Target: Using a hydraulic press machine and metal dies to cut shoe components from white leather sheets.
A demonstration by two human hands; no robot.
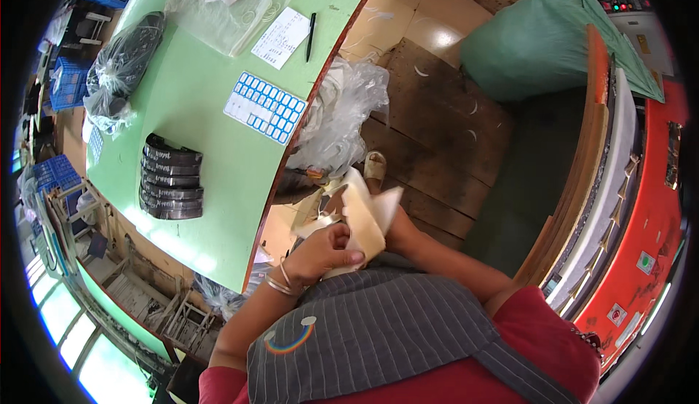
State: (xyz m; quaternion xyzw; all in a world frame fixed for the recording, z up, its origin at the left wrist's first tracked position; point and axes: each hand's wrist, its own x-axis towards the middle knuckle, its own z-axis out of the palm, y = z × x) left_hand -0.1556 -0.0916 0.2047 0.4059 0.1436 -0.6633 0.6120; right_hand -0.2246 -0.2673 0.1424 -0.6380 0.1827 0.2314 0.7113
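Note:
Over my lap, beside the table's edge, is a cream-coloured piece of folded sheet material [362, 215] with flaps sticking out. I cannot make out whether it is foam, fabric or card. My left hand [328, 253] grips its lower left side, thumb in front and fingers curled. Behind the piece's right side is my right hand [395, 235], its fingers hidden by the material. On the green table [211, 164], left of my hands, several black curved pieces [171, 178] lie in a neat row, nested against one another.
The table also holds a blue-and-white label sheet [266, 107], a handwritten paper [282, 38], a black pen [311, 36], clear plastic bags [218, 11] and a bagged dark bundle [127, 62]. Crumpled plastic [349, 113] hangs by its edge. A green sack [535, 40] and red machine [641, 258] stand right.

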